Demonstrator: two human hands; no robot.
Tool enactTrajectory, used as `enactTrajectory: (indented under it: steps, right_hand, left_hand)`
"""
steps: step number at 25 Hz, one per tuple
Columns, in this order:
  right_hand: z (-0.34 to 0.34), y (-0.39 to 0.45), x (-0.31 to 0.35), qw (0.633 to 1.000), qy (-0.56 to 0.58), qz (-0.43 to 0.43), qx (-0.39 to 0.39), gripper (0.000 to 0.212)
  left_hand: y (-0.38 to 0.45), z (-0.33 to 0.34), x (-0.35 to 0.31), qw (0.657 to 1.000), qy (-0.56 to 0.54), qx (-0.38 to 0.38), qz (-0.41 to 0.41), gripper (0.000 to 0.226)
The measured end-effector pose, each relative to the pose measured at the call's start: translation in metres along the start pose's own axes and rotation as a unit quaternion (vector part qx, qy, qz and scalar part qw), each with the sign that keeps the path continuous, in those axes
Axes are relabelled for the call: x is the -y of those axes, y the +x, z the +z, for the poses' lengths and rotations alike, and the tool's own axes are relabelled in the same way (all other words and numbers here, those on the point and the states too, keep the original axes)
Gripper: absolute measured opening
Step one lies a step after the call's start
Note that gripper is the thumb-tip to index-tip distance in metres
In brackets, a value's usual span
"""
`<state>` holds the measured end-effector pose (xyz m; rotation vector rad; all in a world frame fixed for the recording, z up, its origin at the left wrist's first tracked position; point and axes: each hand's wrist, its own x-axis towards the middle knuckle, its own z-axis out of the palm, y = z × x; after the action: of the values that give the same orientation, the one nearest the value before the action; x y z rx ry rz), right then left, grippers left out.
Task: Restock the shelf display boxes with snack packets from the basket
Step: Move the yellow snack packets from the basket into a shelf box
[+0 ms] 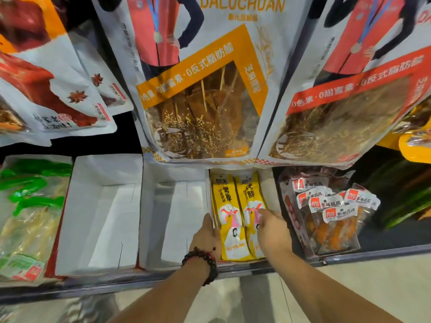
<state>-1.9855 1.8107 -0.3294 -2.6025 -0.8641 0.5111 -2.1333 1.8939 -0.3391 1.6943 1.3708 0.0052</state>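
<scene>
Two white display boxes (100, 215) sit empty at left. Your left hand (207, 236) steadies the box wall, fingers hidden; your right hand (271, 227), loosely open, presses yellow snack packets (229, 215) into place. Next, likely fetch more; basket unseen.

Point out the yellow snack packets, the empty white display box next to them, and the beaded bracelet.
yellow snack packets (233, 220): head view, front of the left packet.
empty white display box (173, 220): head view, bare floor.
beaded bracelet (205, 261): head view, beads on the left wrist.
</scene>
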Motion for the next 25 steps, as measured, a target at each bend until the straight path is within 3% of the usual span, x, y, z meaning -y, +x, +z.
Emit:
enactTrajectory:
  steps: [4,7,10,14,21,25]
  right_hand:
    - [0.012,-0.006,0.006,0.991,-0.118,-0.054,0.017,0.034]
    - [0.015,-0.007,0.001,0.960,-0.242,-0.144,0.005,0.053]
    - [0.010,-0.007,-0.003,0.935,-0.312,-0.167,0.025,0.053]
    - [-0.004,-0.008,0.001,0.923,-0.324,-0.192,0.083,0.071]
    - [0.003,-0.001,-0.001,0.924,-0.336,-0.138,0.122,0.066]
    - [0.001,-0.007,-0.004,0.947,-0.283,-0.131,0.082,0.061]
  left_hand:
    - [-0.005,-0.006,0.000,0.999,0.037,0.014,0.022,0.043]
    - [-0.010,-0.007,0.002,0.998,0.053,0.032,0.021,0.048]
    - [-0.012,-0.008,0.004,0.998,0.047,0.043,0.013,0.048]
    - [-0.013,-0.009,0.001,0.998,0.033,0.044,0.017,0.040]
    - [-0.014,-0.012,0.002,0.997,0.050,0.056,0.029,0.045]
    - [-0.016,-0.013,0.002,0.997,0.023,0.061,0.039,0.048]
